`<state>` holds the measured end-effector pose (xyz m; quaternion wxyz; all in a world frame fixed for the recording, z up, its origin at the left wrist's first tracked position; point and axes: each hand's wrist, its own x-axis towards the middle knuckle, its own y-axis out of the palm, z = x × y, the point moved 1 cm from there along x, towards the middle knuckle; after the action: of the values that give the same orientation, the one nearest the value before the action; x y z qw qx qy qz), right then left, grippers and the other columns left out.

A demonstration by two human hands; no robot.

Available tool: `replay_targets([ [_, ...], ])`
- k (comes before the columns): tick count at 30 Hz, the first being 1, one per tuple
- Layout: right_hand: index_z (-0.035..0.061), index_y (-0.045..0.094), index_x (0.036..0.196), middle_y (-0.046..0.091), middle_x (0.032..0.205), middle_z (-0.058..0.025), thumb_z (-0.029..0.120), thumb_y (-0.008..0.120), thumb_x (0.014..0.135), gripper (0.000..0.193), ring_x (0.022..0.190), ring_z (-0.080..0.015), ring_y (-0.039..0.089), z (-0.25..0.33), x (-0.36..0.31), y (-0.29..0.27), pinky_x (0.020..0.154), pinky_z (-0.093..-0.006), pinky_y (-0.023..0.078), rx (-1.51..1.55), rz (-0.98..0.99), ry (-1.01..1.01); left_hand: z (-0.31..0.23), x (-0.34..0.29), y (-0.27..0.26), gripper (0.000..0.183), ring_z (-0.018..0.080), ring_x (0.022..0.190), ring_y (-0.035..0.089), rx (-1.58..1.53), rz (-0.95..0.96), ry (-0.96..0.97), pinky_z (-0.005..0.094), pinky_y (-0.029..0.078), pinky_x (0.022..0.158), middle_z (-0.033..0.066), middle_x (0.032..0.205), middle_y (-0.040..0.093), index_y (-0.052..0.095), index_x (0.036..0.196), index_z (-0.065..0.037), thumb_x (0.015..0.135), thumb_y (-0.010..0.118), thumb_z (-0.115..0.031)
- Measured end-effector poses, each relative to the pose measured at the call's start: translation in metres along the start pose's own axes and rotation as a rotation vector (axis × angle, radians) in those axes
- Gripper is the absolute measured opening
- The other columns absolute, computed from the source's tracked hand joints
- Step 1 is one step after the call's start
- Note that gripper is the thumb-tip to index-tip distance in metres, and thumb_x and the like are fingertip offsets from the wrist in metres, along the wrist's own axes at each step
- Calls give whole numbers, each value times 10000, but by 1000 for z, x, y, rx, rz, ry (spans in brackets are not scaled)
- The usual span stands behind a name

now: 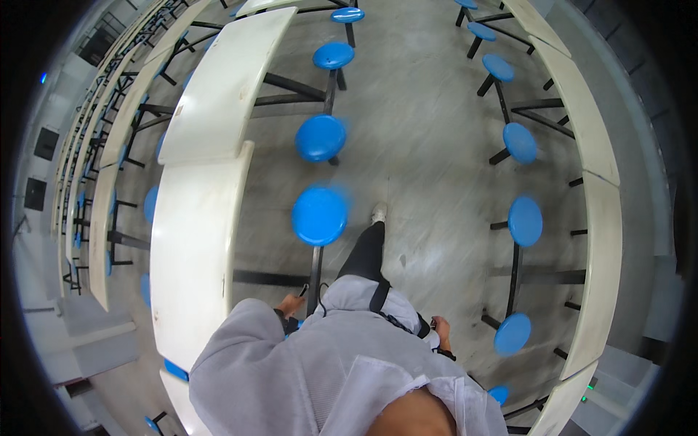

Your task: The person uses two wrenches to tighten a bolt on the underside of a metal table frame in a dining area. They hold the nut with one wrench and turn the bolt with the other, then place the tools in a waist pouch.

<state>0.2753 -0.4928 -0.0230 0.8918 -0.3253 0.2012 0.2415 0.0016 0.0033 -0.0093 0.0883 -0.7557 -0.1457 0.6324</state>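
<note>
My left hand (292, 303) hangs low beside the left table, its fingers closed around something small and dark that I cannot make out. A dark band circles that wrist. On the other side of my body, my right hand (442, 331) hangs by my hip with its fingers curled. A small dark bit shows at those fingers, too small to name. The nearest thing ahead of my left hand is a round blue stool seat (320, 216) on a dark metal frame. Neither hand touches a table.
A long white table (193, 247) runs along my left, with blue stools fixed beside it. Another pale table row (603, 247) with blue stools (525, 221) lines the right. Grey floor (429, 182) stretches between them, and my shoe (379, 213) is forward on it. More table rows stand farther left.
</note>
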Motion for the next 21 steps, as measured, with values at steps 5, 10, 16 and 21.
replay_targets([
  [5,52,662,887,652,800,-103,183,588,748,205,696,-222,627,36,-10,-50,637,-336,498,-442,100,-345,-40,40,-1,345,218,627,572,449,-163,803,383,459,588,109,713,618,657,908,-37,849,567,-365],
  [10,58,654,868,649,810,-106,179,577,757,182,715,-227,621,117,97,-61,642,-349,490,-596,252,-415,-279,51,-88,447,187,634,547,-258,-146,492,332,424,594,100,684,615,645,806,12,828,597,-432],
  [16,65,645,846,645,822,-110,174,563,768,157,737,-234,614,215,230,-87,648,-365,481,-586,256,-497,-373,41,-152,337,81,504,408,-460,-330,600,278,323,454,-21,555,448,643,847,0,874,566,-327],
  [21,16,608,798,553,676,-50,205,498,818,219,564,-148,514,344,350,-70,515,-284,419,32,262,127,-316,63,-161,360,137,547,501,-499,-276,296,316,376,508,67,598,562,645,809,30,839,572,-321],
])
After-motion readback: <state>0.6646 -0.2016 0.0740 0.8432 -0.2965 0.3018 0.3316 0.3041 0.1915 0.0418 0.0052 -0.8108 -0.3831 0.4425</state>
